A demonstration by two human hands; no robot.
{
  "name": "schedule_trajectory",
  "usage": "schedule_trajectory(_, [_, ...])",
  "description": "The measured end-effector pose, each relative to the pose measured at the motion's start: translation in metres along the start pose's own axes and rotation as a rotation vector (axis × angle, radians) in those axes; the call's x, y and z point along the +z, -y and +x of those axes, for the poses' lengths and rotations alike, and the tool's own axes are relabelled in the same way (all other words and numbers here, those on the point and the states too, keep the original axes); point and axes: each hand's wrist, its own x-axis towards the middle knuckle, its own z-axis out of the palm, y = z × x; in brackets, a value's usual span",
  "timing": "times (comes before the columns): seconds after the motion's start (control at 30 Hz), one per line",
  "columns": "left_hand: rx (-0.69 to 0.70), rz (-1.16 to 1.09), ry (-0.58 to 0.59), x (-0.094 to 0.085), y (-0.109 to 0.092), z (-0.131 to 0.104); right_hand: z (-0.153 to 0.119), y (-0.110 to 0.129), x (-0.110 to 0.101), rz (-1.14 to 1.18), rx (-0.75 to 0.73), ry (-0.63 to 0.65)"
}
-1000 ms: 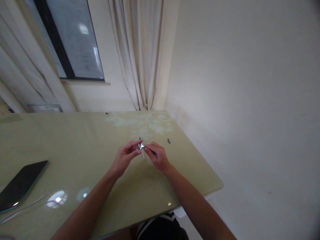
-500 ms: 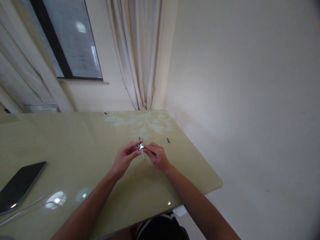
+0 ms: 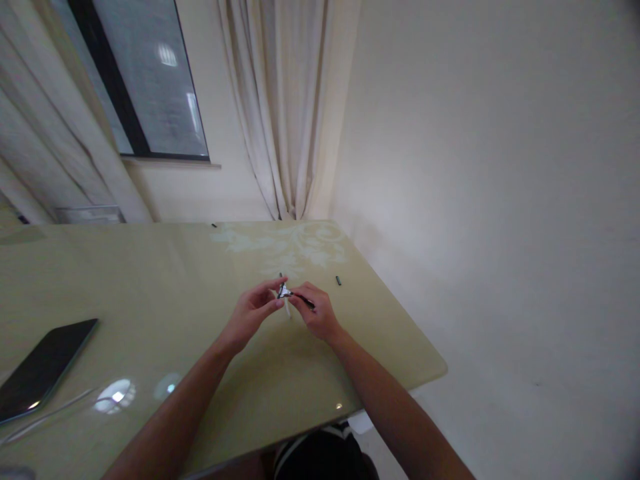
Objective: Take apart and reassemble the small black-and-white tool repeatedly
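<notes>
At the lower left of the frame, a dark tablet [image 3: 47,367] lies on the table [image 3: 160,287], a pale cable [image 3: 50,415] just below it. Near the centre, the left hand [image 3: 250,311] pinches the shiny end of a small tool [image 3: 285,292] between thumb and fingertips. A thin stick [image 3: 288,309] shows beside it; whether it is held, I cannot tell. The right hand [image 3: 315,313] grasps the tool's dark handle. Right of centre lies a small dark piece [image 3: 339,281].

Left hand [image 3: 247,316], right hand [image 3: 318,315], shiny tool [image 3: 285,292] between, tabletop [image 3: 155,287]
</notes>
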Motion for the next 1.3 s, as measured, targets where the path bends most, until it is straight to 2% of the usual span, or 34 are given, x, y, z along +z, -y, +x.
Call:
schedule_trajectory(0.13, [0.012, 0.039, 0.041, -0.002, -0.001, 0.000, -0.001, -0.001, 0.000, 0.019, -0.023, 0.034])
schedule_trajectory(0.33, [0.096, 0.151, -0.072, 0.004, 0.002, 0.001, 0.000, -0.004, 0.003, -0.042, -0.015, -0.038])
schedule_trajectory(0.5, [0.097, 0.184, -0.026, 0.002, 0.002, 0.000, 0.000, -0.005, 0.004, -0.058, -0.021, 0.013])
schedule_trajectory(0.6, [0.083, 0.194, -0.038, 0.002, 0.004, 0.000, -0.001, -0.006, 0.004, -0.064, -0.013, 0.034])
schedule_trajectory(0.67, [0.077, 0.198, -0.043, 0.003, 0.008, 0.002, -0.002, -0.008, 0.004, -0.059, 0.007, 0.044])
schedule_trajectory(0.73, [0.079, 0.226, -0.043, 0.004, 0.014, 0.003, 0.000, -0.011, 0.000, -0.045, 0.082, -0.006])
schedule_trajectory(0.8, [0.088, 0.317, -0.050, 0.003, 0.024, 0.005, 0.006, -0.018, -0.010, -0.062, 0.200, -0.161])
schedule_trajectory(0.87, [0.114, 0.479, -0.050, 0.001, 0.038, 0.006, 0.015, -0.030, -0.028, -0.133, 0.305, -0.362])
schedule_trajectory(0.9, [0.139, 0.580, -0.035, 0.001, 0.045, 0.006, 0.020, -0.038, -0.040, -0.175, 0.345, -0.419])
schedule_trajectory(1.0, [0.245, 0.873, 0.060, -0.001, 0.063, 0.003, 0.028, -0.064, -0.079, -0.270, 0.523, -0.401])
schedule_trajectory(1.1, [0.275, 1.015, 0.166, 0.000, 0.070, 0.000, 0.022, -0.088, -0.108, -0.404, 0.662, -0.377])
schedule_trajectory(1.2, [0.296, 0.999, 0.230, 0.000, 0.069, 0.000, 0.005, -0.103, -0.118, -0.495, 0.733, -0.455])
schedule_trajectory(1.3, [0.322, 0.956, 0.261, 0.000, 0.066, 0.001, -0.006, -0.108, -0.116, -0.531, 0.768, -0.417])
